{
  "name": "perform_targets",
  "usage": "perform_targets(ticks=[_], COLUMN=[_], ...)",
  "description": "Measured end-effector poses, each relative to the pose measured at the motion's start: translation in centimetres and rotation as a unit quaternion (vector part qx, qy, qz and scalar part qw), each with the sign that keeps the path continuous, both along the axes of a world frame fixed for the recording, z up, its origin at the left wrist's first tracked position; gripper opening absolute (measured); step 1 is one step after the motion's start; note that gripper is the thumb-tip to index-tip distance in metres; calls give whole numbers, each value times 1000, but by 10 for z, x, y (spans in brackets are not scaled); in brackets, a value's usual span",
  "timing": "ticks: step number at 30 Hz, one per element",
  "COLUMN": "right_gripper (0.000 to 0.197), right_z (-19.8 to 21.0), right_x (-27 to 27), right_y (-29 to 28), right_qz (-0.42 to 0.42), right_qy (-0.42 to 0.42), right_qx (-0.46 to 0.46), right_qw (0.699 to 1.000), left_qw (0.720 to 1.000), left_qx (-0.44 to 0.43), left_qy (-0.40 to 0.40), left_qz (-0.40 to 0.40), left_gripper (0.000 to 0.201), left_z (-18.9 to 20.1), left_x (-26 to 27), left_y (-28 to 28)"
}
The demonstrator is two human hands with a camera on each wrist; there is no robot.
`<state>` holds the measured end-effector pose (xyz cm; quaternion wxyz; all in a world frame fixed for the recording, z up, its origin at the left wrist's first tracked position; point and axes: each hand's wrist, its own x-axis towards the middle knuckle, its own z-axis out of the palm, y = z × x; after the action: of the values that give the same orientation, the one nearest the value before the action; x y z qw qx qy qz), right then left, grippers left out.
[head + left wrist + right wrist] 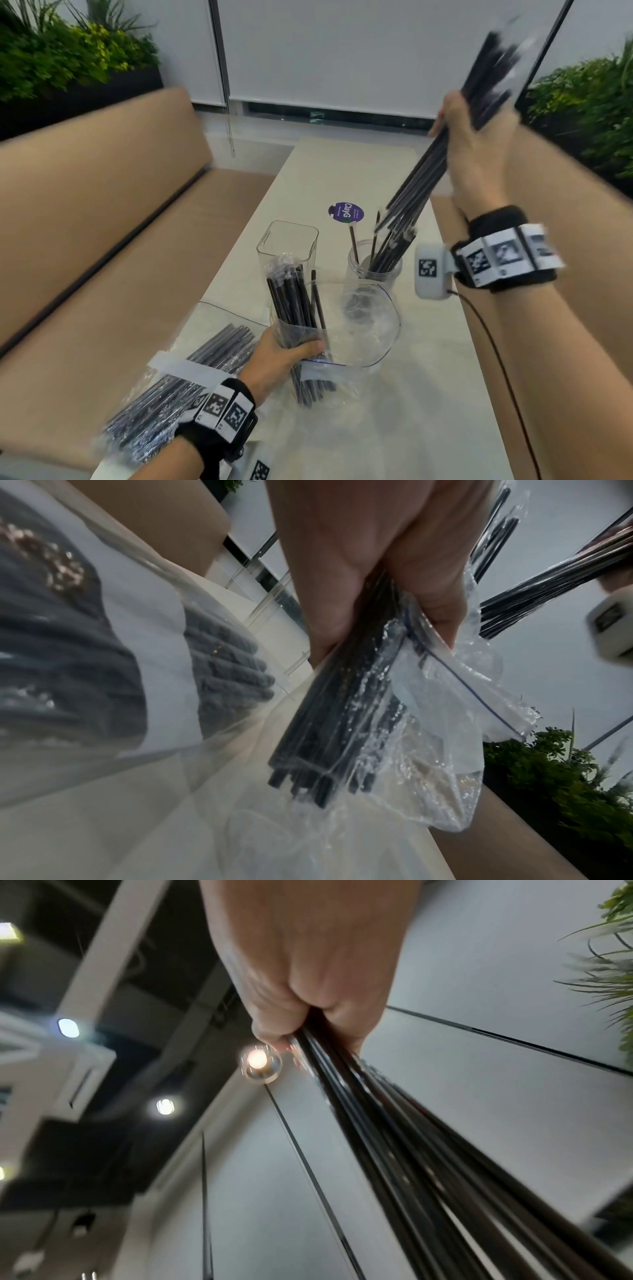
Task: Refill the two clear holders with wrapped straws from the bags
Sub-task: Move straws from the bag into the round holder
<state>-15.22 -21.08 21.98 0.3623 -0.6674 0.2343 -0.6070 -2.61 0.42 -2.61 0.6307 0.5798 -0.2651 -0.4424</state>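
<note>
My right hand (469, 137) grips a tilted bundle of wrapped black straws (424, 178), raised above the table; its lower ends hang over the round clear holder (371, 274), which has a few straws in it. The same bundle of straws (411, 1123) runs out of my right hand (308, 969) in the right wrist view. My left hand (284, 353) grips an open zip bag (363, 329) together with the black straws (294, 301) standing in it. That bag (445, 696) and my left hand (369, 569) fill the left wrist view. Behind stands a tall square clear holder (289, 246).
A second zip bag full of straws (191, 380) lies at the table's near left edge by my left wrist. A purple sticker (345, 213) sits on the pale table (428, 394). Tan bench seats (102, 222) flank the table, with planters beyond.
</note>
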Motion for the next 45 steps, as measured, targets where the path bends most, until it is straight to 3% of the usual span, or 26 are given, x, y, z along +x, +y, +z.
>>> perform_targets(ticks=[3,7,9,11,16,19,22,25,26,32,33,36,37,38,41,42,45], right_gripper=[31,24,23,37,71,63,56,39,29,36,34,29,30,32,46,55,80], right_z=[-58,-129,-147,-153,-119,-97,-102,-128,-135,-108,-105,-109,-111,-113,-113,-113,-125], right_x=[21,33,31,27,18,20,38,60,64,54,47,32,29,25,15,13,20], right_y=[-7,-1,1,2,-7,-17,-16,-6,-6,-39,-44,-52,-53,-53,-46,-40,-22], right_qz=[-25,-54,-61,-53,-62,-99,0,72,65,-66,-96,-147,-133,-107,-59,-58,-66], right_qy=[68,90,112,144,165,227,377,573,597,541,550,634,643,634,527,509,569], right_qx=[56,152,209,233,93,-37,-97,-162,-176,-153,-144,-106,-77,-50,1,13,17], right_qw=[996,983,970,960,980,968,921,800,780,824,817,752,750,765,848,859,820], left_qw=[1000,1000,1000,1000,999,999,999,999,999,1000,1000,1000,1000,1000,1000,1000,1000], left_qx=[7,19,23,24,25,26,30,27,26,13,11,9,8,7,5,6,7], left_qy=[-2,1,2,3,6,-2,-7,-13,-13,-9,-7,-3,-2,-2,1,1,1], left_qz=[7,10,13,15,18,19,18,15,15,16,16,16,16,16,18,20,20], left_gripper=[29,27,27,27,31,31,31,28,27,28,29,28,25,23,23,25,29], left_z=[1,1,1,1,0,1,1,0,0,3,3,3,4,4,3,3,3], left_x=[1,1,1,2,6,8,9,10,11,16,17,17,17,17,18,19,20], left_y=[2,6,8,9,11,11,10,9,9,10,10,11,12,12,13,13,14])
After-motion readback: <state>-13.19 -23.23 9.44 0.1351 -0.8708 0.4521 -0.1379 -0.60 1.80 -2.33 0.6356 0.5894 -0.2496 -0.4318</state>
